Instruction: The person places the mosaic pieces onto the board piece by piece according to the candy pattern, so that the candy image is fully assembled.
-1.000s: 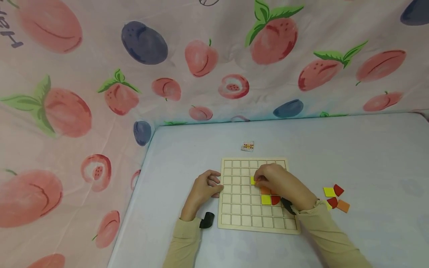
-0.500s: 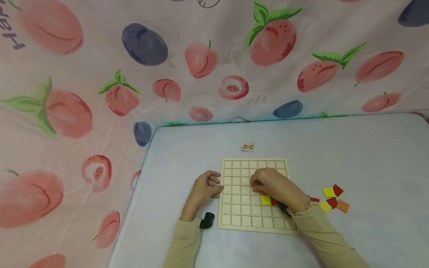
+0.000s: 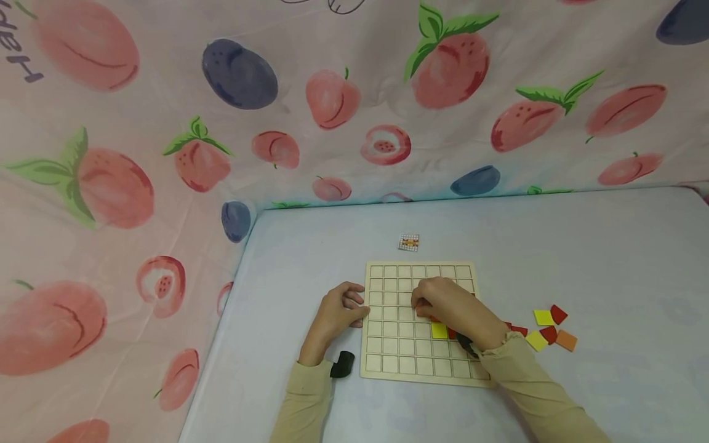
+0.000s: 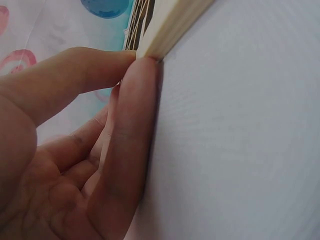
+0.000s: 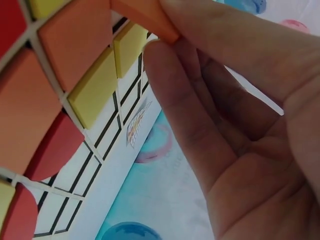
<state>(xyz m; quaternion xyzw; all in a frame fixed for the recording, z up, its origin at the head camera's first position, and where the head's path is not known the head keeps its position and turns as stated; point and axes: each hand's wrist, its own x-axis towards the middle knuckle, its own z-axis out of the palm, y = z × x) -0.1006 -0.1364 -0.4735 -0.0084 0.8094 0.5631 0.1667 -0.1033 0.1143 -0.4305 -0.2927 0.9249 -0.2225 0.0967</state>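
Note:
A pale wooden grid board (image 3: pixel 389 365) lies on the table with coloured tiles in its right part. My left hand (image 3: pixel 335 312) holds the board's left edge; in the left wrist view the thumb and a fingertip of that hand (image 4: pixel 100 130) meet at the wooden edge (image 4: pixel 170 25). Over the board's middle, my right hand (image 3: pixel 451 303) pinches an orange tile (image 5: pixel 150 17) between thumb and forefinger, at the grid. Beside it, the right wrist view shows yellow tiles (image 5: pixel 92 95), orange tiles (image 5: pixel 75 42) and rounded red pieces (image 5: pixel 55 147). A yellow tile (image 3: pixel 439 331) shows below the right hand.
Right of the board lie loose yellow (image 3: pixel 543 317), red (image 3: pixel 559 314) and orange (image 3: pixel 567 340) pieces. A small patterned card (image 3: pixel 409 242) is behind the board. Fruit-print fabric (image 3: pixel 332 37) rises behind the white table. Black bands sit at both wrists.
My right hand has moved left and slightly toward the front edge over the board, covering the yellow tile seen earlier at its fingertips. The left hand has stayed in place.

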